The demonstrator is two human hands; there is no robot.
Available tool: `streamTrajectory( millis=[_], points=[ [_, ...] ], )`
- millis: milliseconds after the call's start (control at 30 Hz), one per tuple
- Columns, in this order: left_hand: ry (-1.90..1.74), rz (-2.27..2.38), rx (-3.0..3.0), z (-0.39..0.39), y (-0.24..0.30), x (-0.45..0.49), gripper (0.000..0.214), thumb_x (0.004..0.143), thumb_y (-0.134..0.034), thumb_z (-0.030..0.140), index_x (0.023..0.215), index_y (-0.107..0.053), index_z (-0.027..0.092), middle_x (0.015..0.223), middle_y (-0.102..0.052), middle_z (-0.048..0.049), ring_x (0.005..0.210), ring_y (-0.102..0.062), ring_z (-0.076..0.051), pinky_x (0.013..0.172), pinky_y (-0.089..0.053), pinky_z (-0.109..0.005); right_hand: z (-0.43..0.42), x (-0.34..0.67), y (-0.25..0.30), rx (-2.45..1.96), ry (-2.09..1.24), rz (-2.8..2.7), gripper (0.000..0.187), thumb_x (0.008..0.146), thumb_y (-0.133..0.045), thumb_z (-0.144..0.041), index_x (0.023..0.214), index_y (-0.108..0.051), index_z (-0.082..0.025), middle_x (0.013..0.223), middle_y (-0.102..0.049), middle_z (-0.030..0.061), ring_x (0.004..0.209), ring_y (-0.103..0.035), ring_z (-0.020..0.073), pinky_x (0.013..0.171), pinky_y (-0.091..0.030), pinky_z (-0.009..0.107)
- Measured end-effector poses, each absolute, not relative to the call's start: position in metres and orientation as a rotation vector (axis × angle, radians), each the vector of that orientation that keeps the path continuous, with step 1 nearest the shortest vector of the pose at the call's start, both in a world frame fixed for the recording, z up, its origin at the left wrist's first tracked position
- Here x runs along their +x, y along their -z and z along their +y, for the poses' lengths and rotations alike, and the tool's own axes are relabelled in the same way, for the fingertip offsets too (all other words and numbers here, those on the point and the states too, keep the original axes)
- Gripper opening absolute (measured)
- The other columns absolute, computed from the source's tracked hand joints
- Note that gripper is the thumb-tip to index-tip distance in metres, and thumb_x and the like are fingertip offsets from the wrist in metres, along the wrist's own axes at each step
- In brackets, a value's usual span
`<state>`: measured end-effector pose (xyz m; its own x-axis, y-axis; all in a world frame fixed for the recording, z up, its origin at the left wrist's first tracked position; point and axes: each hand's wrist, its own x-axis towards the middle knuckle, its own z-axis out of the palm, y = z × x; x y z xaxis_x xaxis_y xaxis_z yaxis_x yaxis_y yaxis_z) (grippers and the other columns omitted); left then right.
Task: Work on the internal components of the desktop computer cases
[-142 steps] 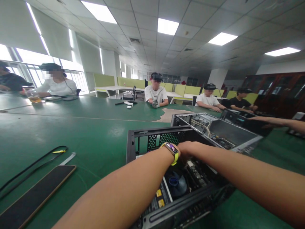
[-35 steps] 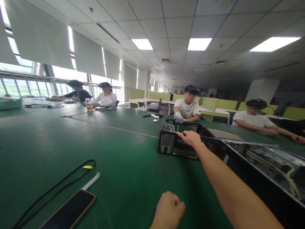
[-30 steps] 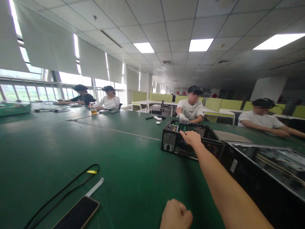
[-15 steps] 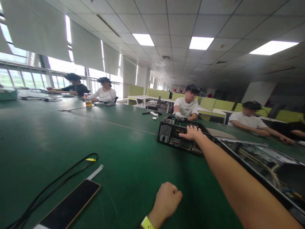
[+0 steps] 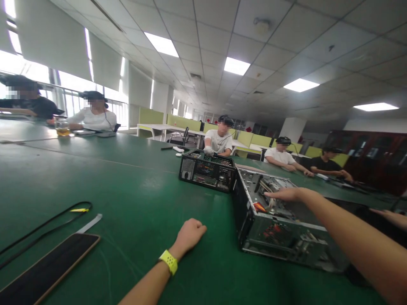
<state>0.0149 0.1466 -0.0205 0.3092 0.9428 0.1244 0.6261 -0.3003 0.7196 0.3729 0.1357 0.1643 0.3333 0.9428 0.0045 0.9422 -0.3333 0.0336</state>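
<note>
My left hand [image 5: 190,234] rests on the green tabletop [image 5: 143,195] in a loose fist, with a yellow-green watch band [image 5: 168,262] on its wrist. No object shows in it. My right hand [image 5: 288,194] is stretched out flat with the palm downward over an opened computer case [image 5: 251,212]. Whether it touches the case, I cannot tell. Inside the case are pale cables, metal brackets and an orange-red piece [image 5: 260,206]. Beyond it stands a second opened black computer case [image 5: 206,173], with a co-worker's gloved hand [image 5: 208,150] at its top.
A phone [image 5: 52,267] and a looped black cable [image 5: 44,224] lie at the left front. A glass jar [image 5: 62,127] stands farther back. Several people sit around the table. At the right edge, another person's hand [image 5: 392,217] lies near something black.
The view has swung to the right. My right hand has moved from over the far black case to over the nearer case at right. My left hand stays in a fist on the table.
</note>
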Motion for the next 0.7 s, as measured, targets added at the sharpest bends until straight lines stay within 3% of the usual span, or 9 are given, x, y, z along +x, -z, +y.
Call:
streamTrajectory(
  millis=[100,167,267,367,533,700],
  points=[
    [-0.761,1.377,2.014,0.147,0.021,0.015,0.03,0.071,-0.041,0.031,0.046,-0.028,0.019,0.046,-0.023,0.0048,0.046,-0.026,-0.009,0.049,-0.017,-0.026,0.107,0.341,-0.152,2.268,0.4,2.019,0.078,0.063,-0.039,-0.083,0.092,-0.069,-0.017,0.104,-0.065,0.012,0.094,-0.06,0.0235,0.082,-0.045,0.032],
    [-0.768,1.37,1.994,0.148,0.022,0.015,0.029,0.07,-0.041,0.031,0.047,-0.028,0.019,0.046,-0.023,0.0047,0.047,-0.026,-0.009,0.049,-0.017,-0.026,0.088,0.315,-0.139,2.146,0.494,2.189,0.08,0.071,-0.024,-0.082,0.087,-0.069,-0.017,0.096,-0.067,0.0112,0.088,-0.061,0.0235,0.078,-0.045,0.033],
    [-0.789,1.36,1.959,0.148,0.024,0.015,0.029,0.07,-0.041,0.031,0.047,-0.028,0.019,0.047,-0.022,0.0048,0.046,-0.025,-0.009,0.048,-0.016,-0.026,0.065,0.289,-0.118,2.312,0.145,2.219,0.082,0.076,-0.008,-0.077,0.074,-0.067,-0.02,0.081,-0.067,0.0094,0.079,-0.062,0.0246,0.068,-0.043,0.034],
    [-0.843,1.345,1.91,0.147,0.024,0.015,0.031,0.07,-0.042,0.034,0.047,-0.029,0.019,0.048,-0.02,0.0049,0.047,-0.024,-0.009,0.048,-0.016,-0.026,0.057,0.281,-0.107,2.454,-0.12,2.111,0.083,0.076,-0.005,-0.076,0.07,-0.067,-0.021,0.078,-0.066,0.0099,0.078,-0.062,0.0271,0.064,-0.04,0.034],
    [-1.035,1.314,1.858,0.145,0.002,0.009,0.038,0.07,-0.045,0.045,0.049,-0.023,0.02,0.05,-0.018,0.0049,0.05,-0.021,-0.008,0.049,-0.015,-0.025,0.054,0.275,-0.109,2.485,-0.177,2.09,0.084,0.076,-0.002,-0.076,0.061,-0.063,-0.02,0.071,-0.065,0.0094,0.073,-0.061,0.0256,0.06,-0.037,0.032],
    [-1.183,1.198,1.94,0.136,-0.067,0.014,0.044,0.071,-0.045,0.048,0.049,-0.02,0.02,0.051,-0.017,0.005,0.049,-0.02,-0.007,0.049,-0.015,-0.025,0.026,0.248,-0.109,2.523,-0.212,2.079,0.08,0.078,-0.004,-0.073,0.065,-0.065,-0.023,0.071,-0.065,0.009,0.074,-0.061,0.0263,0.06,-0.037,0.033]
  ],
)
